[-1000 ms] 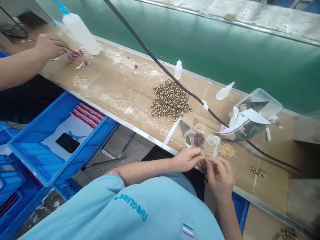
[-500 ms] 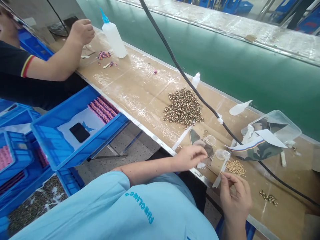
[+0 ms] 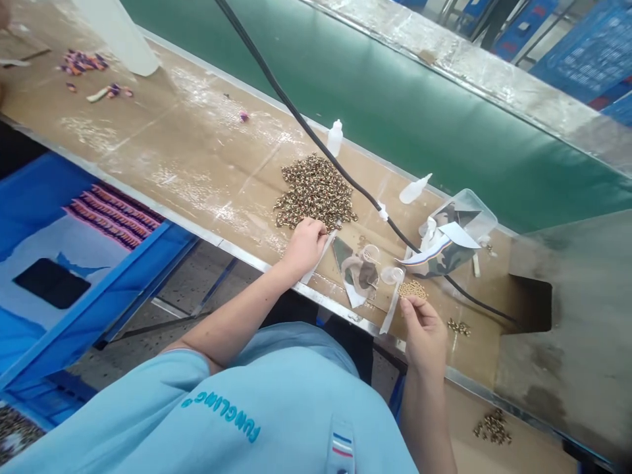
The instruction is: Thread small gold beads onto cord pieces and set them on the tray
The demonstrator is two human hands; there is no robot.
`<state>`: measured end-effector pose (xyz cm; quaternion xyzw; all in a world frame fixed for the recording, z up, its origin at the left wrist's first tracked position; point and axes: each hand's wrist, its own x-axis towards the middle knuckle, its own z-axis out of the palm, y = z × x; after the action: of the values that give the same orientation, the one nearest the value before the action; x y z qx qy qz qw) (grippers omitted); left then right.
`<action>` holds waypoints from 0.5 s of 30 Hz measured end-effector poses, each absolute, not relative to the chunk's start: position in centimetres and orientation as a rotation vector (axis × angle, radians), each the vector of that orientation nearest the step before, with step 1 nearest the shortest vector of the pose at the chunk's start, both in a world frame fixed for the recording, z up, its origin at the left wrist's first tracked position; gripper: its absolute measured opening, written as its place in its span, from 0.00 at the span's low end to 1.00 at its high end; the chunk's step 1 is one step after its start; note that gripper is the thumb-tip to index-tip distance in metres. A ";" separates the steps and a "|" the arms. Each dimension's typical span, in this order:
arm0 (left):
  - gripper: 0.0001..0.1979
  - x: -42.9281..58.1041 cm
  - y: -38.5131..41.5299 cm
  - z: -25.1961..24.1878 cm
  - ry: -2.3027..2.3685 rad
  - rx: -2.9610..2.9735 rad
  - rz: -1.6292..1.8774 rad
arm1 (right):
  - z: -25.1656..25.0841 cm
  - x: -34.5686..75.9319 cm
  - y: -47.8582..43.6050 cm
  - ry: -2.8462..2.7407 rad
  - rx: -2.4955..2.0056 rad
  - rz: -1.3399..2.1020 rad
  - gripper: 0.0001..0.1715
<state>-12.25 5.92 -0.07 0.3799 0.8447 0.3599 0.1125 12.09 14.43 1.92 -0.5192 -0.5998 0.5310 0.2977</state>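
Observation:
My left hand is at the near edge of a large heap of small brass-coloured pieces, fingers curled together, their tips touching the heap. What they pinch, if anything, is hidden. My right hand is closed in a pinch beside a small pile of tan beads; whatever is between its thumb and finger is too small to name. Between the hands lie a camouflage cloth scrap and a small clear round cup. A little group of brass-coloured pieces sits right of my right hand.
A black cable crosses above the table. Small white squeeze bottles stand and lie at the back, near a clear plastic box with cloth. A blue crate sits at the left, a grey metal panel at the right.
My left hand has moved from near the cloth scrap to the brass-coloured heap. My right hand stays pinched near the tan beads. The view has turned right; the co-worker's arm has mostly left it.

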 end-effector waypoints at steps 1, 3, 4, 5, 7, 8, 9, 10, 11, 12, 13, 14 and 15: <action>0.04 -12.3 5.8 -0.1 2.480 1.122 1.063 | 1.9 12.1 14.5 -1.597 -1.375 1.414 0.23; 0.04 -12.3 5.5 -0.1 2.481 1.110 1.083 | 1.7 12.1 14.6 -1.626 -1.355 1.406 0.22; 0.04 -12.3 5.3 0.0 2.477 1.093 1.103 | 1.6 12.1 14.6 -1.649 -1.343 1.392 0.22; 0.04 -12.3 5.1 0.1 2.466 1.070 1.138 | 1.6 12.2 14.7 -1.683 -1.329 1.371 0.21; 0.03 -11.7 4.7 0.4 2.398 1.020 1.270 | 1.7 12.2 14.9 -1.790 -1.283 1.276 0.20; 0.02 -11.2 4.6 0.6 2.315 0.994 1.361 | 1.8 12.2 15.0 -1.865 -1.249 1.190 0.19; 0.01 -10.5 4.5 0.8 2.194 0.962 1.451 | 2.0 12.2 15.2 -1.954 -1.207 1.076 0.18; 0.02 -9.7 4.5 1.0 2.032 0.920 1.531 | 2.2 12.1 15.4 -2.048 -1.161 0.942 0.16; 0.03 -8.7 4.5 1.1 1.846 0.864 1.585 | 2.5 12.1 15.6 -2.137 -1.112 0.799 0.15; 0.05 -7.7 4.6 1.1 1.663 0.799 1.608 | 2.8 12.0 15.9 -2.216 -1.062 0.659 0.14; 0.06 -6.8 4.7 1.1 1.515 0.731 1.615 | 3.0 11.9 16.2 -2.285 -1.012 0.535 0.14; 0.07 -5.9 4.8 1.0 1.405 0.672 1.609 | 3.3 11.8 16.5 -2.346 -0.961 0.426 0.13; 0.08 -5.2 4.9 0.9 1.327 0.628 1.593 | 3.5 11.6 16.7 -2.401 -0.909 0.329 0.13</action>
<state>-5.17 4.89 0.86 0.2563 0.5410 0.6496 0.4686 11.64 16.74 3.48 -0.3378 -0.8924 0.1221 0.2729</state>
